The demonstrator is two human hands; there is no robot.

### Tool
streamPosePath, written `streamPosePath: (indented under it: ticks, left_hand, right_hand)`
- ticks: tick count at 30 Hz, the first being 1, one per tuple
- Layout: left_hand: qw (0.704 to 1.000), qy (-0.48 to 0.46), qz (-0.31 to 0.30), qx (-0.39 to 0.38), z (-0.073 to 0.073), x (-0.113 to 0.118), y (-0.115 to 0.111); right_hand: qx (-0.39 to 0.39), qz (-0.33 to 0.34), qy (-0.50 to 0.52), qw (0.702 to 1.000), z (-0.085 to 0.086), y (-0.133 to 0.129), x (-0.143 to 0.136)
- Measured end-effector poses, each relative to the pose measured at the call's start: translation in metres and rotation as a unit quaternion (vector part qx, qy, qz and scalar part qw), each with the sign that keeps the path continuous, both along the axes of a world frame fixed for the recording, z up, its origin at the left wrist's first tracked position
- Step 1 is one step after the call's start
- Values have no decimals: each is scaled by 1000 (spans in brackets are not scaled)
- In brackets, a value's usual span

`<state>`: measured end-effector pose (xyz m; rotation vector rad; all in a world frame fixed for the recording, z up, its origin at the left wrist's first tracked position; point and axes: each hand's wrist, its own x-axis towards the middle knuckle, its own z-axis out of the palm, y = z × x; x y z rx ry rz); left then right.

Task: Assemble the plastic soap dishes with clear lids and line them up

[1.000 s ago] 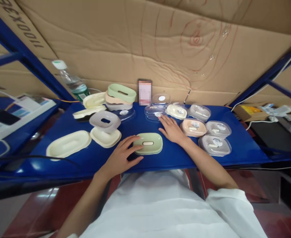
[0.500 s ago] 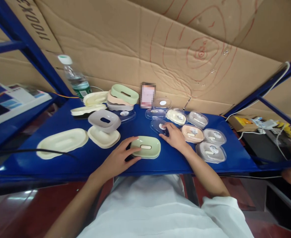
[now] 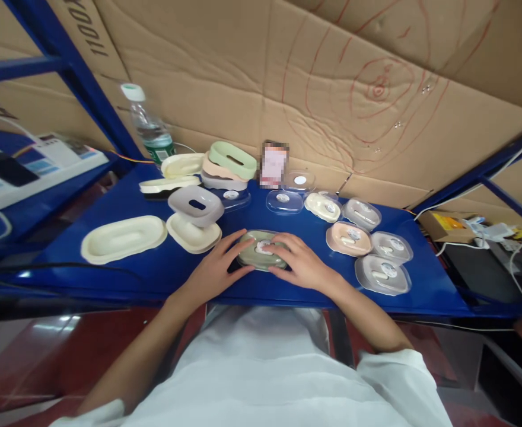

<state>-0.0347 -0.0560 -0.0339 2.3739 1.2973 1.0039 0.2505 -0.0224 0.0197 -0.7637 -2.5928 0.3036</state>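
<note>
We have both hands on the green dish [image 3: 248,257], which sits near the front edge of the blue bench [image 3: 308,228], with a clear lid [image 3: 263,247] over it. Our left hand [image 3: 214,265] brackets the dish's left end, its grip bent and set only as wide as the dish, fingers at the far rim and thumb at the near one. Our right hand [image 3: 303,265] has a similar half-closed grip on the lid's right end, fingertips on top by the round sticker.

To our right lie five lidded dishes [image 3: 349,238] in cream, grey and peach. Beyond our hands, two loose lids [image 3: 285,201] lie near an upright phone [image 3: 273,166]. To our left, a grey dish [image 3: 195,205] rests partly on a cream dish [image 3: 194,237], beside a long cream tray [image 3: 123,239]. Behind them stand a dish stack [image 3: 232,163] and a water bottle [image 3: 153,135].
</note>
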Motion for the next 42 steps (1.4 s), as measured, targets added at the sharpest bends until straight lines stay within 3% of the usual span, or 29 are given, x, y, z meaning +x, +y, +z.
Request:
streamPosePath:
  ticks: [7,13,16,22,24,33,39,42]
  left_hand:
    - [999,4,-21,-27,-1,-1,-1]
    - [997,25,-52,-55,4,0,-3]
    - [996,24,-54,-61,6,0,-4]
    - [996,22,-40,-82,5,-1,-5]
    - [995,23,-37,-89,4,-1,-5]
    - [993,6,-51,-106,8,-2,-6]
    - [999,-3,-23,-43,9,-3,-3]
    - [1000,-11,7,-12,7,-3,-2]
  right_hand:
    - [56,-34,-76,995,-1,-9,11]
    - [34,-44,-81,995,-6,-29,32]
    - [7,-51,-58,997,-5,-22,34]
    - [-49,-17,-64,997,20,5,31]
    - [-54,-4,-61,997,21,11,32]
    - [7,16,7,1000,-26,23,42]
    - [37,3,-47,998,-26,17,33]
    - [9,24,-36,999,-25,16,28]
